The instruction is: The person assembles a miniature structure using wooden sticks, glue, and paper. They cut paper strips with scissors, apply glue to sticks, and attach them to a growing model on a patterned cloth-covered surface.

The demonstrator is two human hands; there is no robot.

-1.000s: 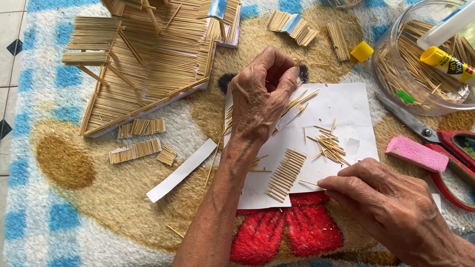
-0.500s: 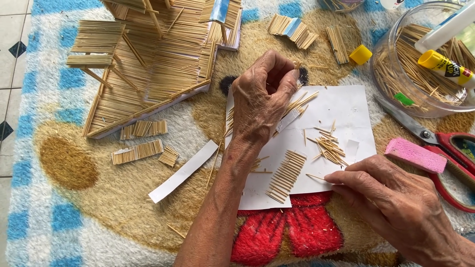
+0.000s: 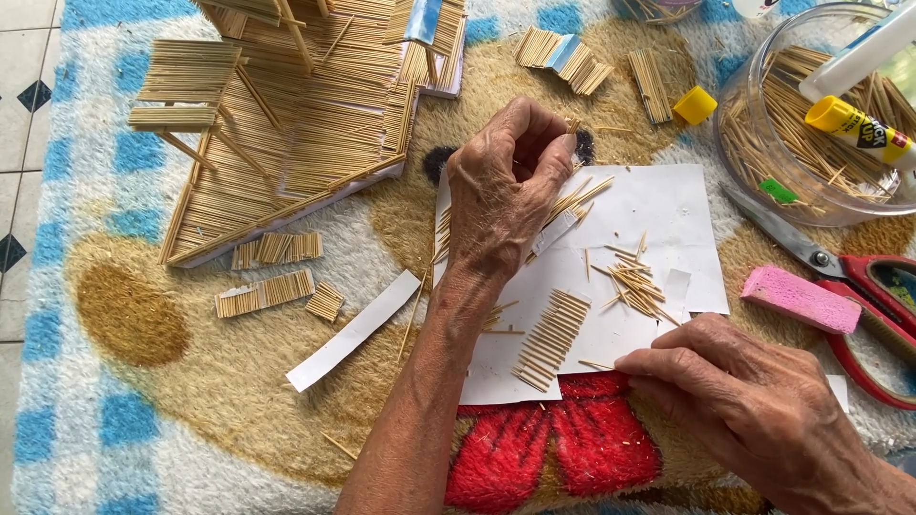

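Now | left hand (image 3: pixel 506 195) pinching toothpicks (image 3: pixel 582 195) over paper (image 3: pixel 658 205) | right hand (image 3: pixel 735 396) fingertips pressing a toothpick (image 3: pixel 596 364) beside glued row (image 3: pixel 553 339)

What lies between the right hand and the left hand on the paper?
In the head view, a glued row of sticks and a loose pile of sticks lie on the white paper between the right hand and left hand.
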